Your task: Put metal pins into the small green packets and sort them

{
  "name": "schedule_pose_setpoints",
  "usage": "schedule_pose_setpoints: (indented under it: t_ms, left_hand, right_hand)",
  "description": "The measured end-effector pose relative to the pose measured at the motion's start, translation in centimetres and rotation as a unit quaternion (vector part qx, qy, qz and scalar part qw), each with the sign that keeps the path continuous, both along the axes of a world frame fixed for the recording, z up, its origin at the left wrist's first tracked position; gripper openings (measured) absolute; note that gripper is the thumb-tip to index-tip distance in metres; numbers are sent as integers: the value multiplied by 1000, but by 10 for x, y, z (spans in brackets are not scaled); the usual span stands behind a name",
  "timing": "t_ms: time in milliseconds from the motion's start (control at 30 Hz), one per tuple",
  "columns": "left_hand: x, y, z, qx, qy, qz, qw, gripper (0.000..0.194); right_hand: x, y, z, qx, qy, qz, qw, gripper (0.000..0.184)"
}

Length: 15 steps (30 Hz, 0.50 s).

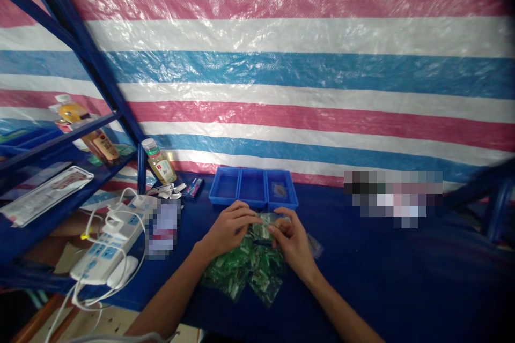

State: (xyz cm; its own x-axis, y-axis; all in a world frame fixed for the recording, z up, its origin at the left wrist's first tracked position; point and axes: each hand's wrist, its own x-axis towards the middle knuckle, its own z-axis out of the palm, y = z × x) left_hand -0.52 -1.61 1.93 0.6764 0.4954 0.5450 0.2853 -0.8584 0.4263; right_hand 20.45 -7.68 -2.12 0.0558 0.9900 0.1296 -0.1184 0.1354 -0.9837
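Two hands on my remote feed: left hand [229,228] and right hand [293,241] both pinching one green-filled plastic packet [262,228], above a heap of like packets [241,273], just short of the blue three-compartment tray [225,201].

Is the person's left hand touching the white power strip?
Apart. The head view shows the left hand at the green packets, with blue tabletop plainly between it and the white power strip.
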Motion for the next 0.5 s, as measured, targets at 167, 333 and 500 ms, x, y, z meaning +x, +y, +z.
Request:
schedule_pose_setpoints:
  t_ms: [167, 333, 500]
  left_hand:
    - [0, 1, -5, 15, 6, 26, 1000, 26]
    - [-2, 2, -7, 25, -29, 48, 998, 18]
    - [0, 3, -9, -17, -17, 7, 1000, 18]
  right_hand:
    - [6, 2, -1, 1, -36, 57, 998, 30]
    - [5, -1, 2, 32, -84, 55, 994, 33]
    - [3, -2, 9, 86, -163, 17, 983, 22]
